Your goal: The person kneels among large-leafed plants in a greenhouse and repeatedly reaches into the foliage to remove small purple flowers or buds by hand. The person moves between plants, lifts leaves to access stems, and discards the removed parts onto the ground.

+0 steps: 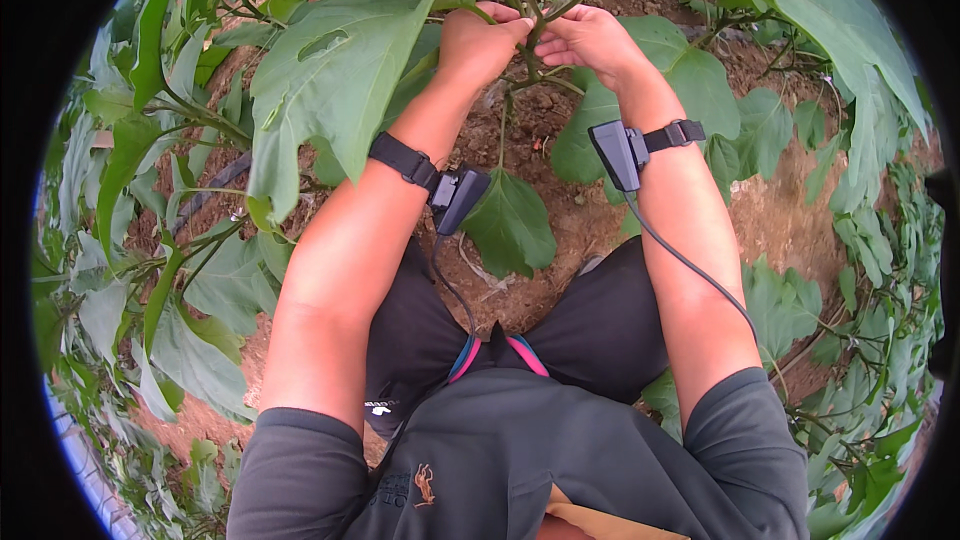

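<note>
A leafy plant, apparently an eggplant, rises before me, its dark green stem (534,52) forking into several branches. My left hand (480,41) comes at the stem from the left, with thumb and forefinger closed at the fork. From the other side, my right hand (589,41) has its fingertips at the same fork, its lower fingers loosely curled. Any small thing between the fingertips is too hidden to make out. A broad leaf (337,75) with a hole hangs beside my left forearm. Lower down, a single leaf (514,225) droops between my forearms.
Strapped to my forearms are a left black sensor box (459,199) and a right one (616,156), each with a cable. Bare brown soil (780,202) shows between the plants. A dark hose (214,191) lies at left. A large leaf (795,0) overhangs the upper right.
</note>
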The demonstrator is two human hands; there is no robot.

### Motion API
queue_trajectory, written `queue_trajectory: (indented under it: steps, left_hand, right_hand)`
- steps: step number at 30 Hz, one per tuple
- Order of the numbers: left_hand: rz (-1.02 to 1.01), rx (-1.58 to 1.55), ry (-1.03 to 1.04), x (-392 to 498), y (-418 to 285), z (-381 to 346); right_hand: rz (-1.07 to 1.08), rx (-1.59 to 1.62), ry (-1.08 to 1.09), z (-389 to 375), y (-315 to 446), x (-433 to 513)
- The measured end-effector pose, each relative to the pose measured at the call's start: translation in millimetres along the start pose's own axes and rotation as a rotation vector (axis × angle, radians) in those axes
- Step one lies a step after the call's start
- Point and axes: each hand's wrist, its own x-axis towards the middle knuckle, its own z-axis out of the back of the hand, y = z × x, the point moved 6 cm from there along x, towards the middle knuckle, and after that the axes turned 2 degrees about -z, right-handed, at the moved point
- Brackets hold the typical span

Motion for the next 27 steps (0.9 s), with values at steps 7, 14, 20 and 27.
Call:
queue_trajectory:
  steps: [7, 14, 20, 27]
  left_hand:
    - [-0.018, 0.034, 0.003, -2.4, -6.3, -2.4]
    - [0.017, -0.035, 0.036, -8.1, -16.9, -3.5]
    - [0.045, -0.072, 0.054, -11.8, -17.4, -6.2]
    - [0.049, -0.057, 0.042, -10.9, -15.7, -6.0]
  right_hand:
    - [-0.032, 0.127, -0.068, -3.7, -10.1, 3.9]
    - [-0.089, 0.280, 0.018, -2.6, -13.7, -2.0]
    - [-0.088, 0.292, 0.010, -2.9, -16.8, -2.0]
    - [-0.113, 0.372, -0.096, -10.6, -29.4, -0.2]
